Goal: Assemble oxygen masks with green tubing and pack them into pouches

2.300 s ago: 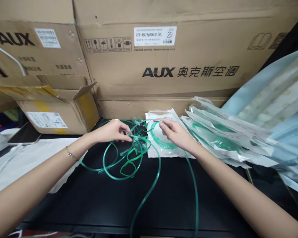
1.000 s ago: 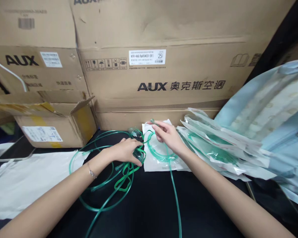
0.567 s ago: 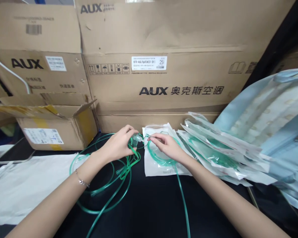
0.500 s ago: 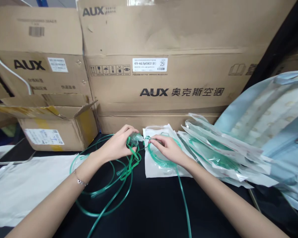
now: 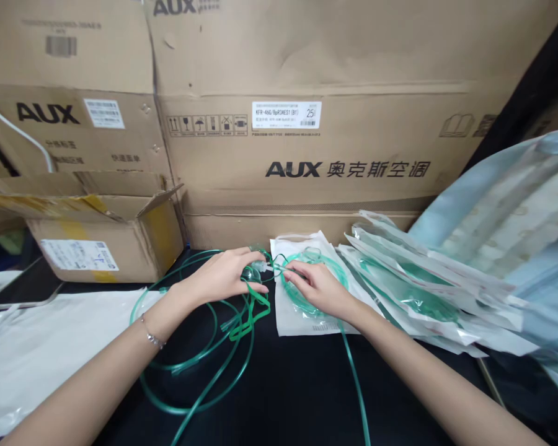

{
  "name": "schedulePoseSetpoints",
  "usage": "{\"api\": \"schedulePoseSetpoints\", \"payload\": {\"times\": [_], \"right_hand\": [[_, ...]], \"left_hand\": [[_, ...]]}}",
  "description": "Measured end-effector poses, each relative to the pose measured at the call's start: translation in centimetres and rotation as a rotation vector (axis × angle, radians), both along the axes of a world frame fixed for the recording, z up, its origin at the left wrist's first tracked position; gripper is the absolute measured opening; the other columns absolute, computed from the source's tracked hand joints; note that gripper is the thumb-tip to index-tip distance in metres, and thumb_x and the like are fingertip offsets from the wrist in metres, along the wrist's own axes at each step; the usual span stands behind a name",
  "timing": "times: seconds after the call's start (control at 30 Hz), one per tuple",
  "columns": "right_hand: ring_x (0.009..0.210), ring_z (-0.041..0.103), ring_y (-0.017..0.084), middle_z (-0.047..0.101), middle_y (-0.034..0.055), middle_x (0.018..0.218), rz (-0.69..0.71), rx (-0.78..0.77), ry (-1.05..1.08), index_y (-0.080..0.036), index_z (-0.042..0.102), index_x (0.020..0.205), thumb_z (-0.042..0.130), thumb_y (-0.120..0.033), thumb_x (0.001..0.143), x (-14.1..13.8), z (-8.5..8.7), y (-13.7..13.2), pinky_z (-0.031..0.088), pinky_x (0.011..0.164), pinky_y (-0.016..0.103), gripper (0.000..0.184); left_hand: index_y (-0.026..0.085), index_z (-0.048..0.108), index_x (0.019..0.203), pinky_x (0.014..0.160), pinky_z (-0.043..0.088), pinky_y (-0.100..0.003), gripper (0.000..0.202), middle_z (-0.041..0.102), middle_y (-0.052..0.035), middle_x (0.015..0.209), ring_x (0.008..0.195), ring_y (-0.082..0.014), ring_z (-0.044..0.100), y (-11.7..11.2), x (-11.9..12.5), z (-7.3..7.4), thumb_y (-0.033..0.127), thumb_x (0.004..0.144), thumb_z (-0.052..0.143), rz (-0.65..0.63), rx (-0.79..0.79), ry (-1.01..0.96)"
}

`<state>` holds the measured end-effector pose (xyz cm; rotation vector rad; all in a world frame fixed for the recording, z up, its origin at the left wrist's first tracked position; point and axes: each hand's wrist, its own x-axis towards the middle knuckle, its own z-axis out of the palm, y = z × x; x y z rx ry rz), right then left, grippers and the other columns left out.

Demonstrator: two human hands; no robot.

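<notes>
My left hand (image 5: 223, 274) is closed over a clear mask piece (image 5: 251, 272) joined to loose green tubing (image 5: 199, 365) that loops over the black table (image 5: 288, 396). A green elastic strap (image 5: 246, 316) hangs below it. My right hand (image 5: 317, 287) pinches the end of a green tube (image 5: 353, 378) close to the mask's connector, above a sealed white pouch (image 5: 302, 310) with coiled green tubing inside. The two hands are nearly touching.
A pile of sealed pouches (image 5: 413, 279) lies to the right, with a pale blue bag (image 5: 516, 210) behind it. Large AUX cardboard boxes (image 5: 330, 148) wall off the back. An open small carton (image 5: 102, 229) and an empty white wrapper (image 5: 37, 353) lie on the left.
My left hand lifted the mask piece from the table and brought it toward the right hand. My right hand drew the tube end in until both met over the pouch's left edge.
</notes>
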<state>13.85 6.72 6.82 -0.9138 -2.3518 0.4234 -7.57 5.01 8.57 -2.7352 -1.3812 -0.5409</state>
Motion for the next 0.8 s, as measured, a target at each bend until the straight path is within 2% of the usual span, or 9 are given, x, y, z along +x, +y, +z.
{"api": "schedulePoseSetpoints", "payload": {"times": [0.2, 0.43, 0.63, 0.8], "right_hand": [[0.047, 0.035, 0.008, 0.038, -0.0051, 0.053, 0.014, 0.022, -0.012, -0.018, 0.045, 0.064, 0.039, -0.027, 0.088, -0.1, 0.1, -0.1, 0.027, 0.052, 0.022, 0.027], [0.049, 0.038, 0.009, 0.044, -0.0032, 0.057, 0.031, 0.024, -0.065, -0.016, 0.053, 0.072, 0.04, -0.025, 0.088, -0.2, -0.1, -0.4, 0.027, 0.052, 0.022, 0.022], [0.048, 0.035, 0.009, 0.04, -0.0036, 0.055, 0.094, 0.071, -0.073, -0.017, 0.049, 0.068, 0.039, -0.023, 0.089, -0.3, -0.1, -0.7, 0.026, 0.052, 0.023, 0.024], [0.048, 0.036, 0.009, 0.04, -0.0038, 0.056, 0.075, 0.053, -0.02, -0.018, 0.045, 0.067, 0.037, -0.022, 0.089, -0.6, -0.4, -0.8, 0.027, 0.052, 0.022, 0.025]], "left_hand": [[0.023, 0.051, 0.108, 0.074, 0.045, -0.032, 0.05, 0.06, -0.0042, 0.097, 0.088, -0.0219, 0.059, -0.2, 0.2, -0.3, 0.06, 0.075, 0.048, 0.066, 0.056, -0.005], [0.023, 0.052, 0.104, 0.06, 0.044, -0.029, 0.045, 0.061, -0.0033, 0.092, 0.076, -0.0222, 0.062, -0.7, 1.1, -0.2, 0.059, 0.078, 0.044, 0.103, 0.144, 0.169], [0.02, 0.052, 0.092, 0.051, 0.039, -0.027, 0.034, 0.062, -0.0031, 0.083, 0.068, -0.0212, 0.061, -1.0, 1.4, -0.1, 0.05, 0.08, 0.044, 0.101, 0.185, 0.222], [0.018, 0.05, 0.093, 0.051, 0.038, -0.028, 0.033, 0.062, -0.0043, 0.085, 0.068, -0.0224, 0.062, -1.3, 2.0, -0.3, 0.048, 0.082, 0.042, 0.135, 0.174, 0.229]]}}
